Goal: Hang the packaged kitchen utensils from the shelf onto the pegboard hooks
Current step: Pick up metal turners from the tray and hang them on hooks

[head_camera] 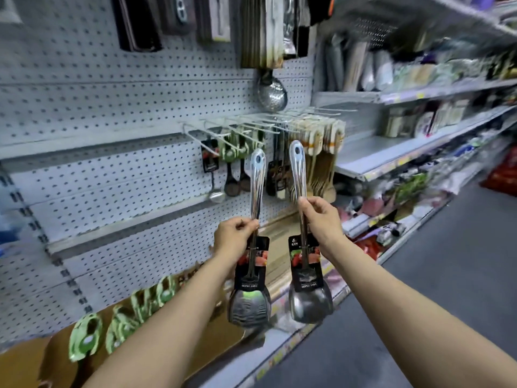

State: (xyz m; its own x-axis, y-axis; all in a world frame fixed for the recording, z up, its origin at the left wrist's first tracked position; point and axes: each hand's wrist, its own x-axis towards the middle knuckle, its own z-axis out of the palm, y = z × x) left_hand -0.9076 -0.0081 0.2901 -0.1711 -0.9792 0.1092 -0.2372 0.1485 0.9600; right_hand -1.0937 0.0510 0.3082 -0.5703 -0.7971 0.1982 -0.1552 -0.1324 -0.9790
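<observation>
The black card sleeve on the slotted turner (249,303) held in the left hand (233,238) reads "HONG JAYU" in white capitals, the same words stand on the card of the steel spoon (309,299) in the right hand (321,217), and every other label is too blurred to read.

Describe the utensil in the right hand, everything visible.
The spoon looks like polished steel: a long slim handle with a hanging hole at its top end and a broad bowl at the bottom. A dark printed card wraps the lower handle just above the bowl. It is held upright, bowl down, in front of the pegboard, level with the hooks. The right hand pinches its handle mid-length; nothing else touches it.
</observation>
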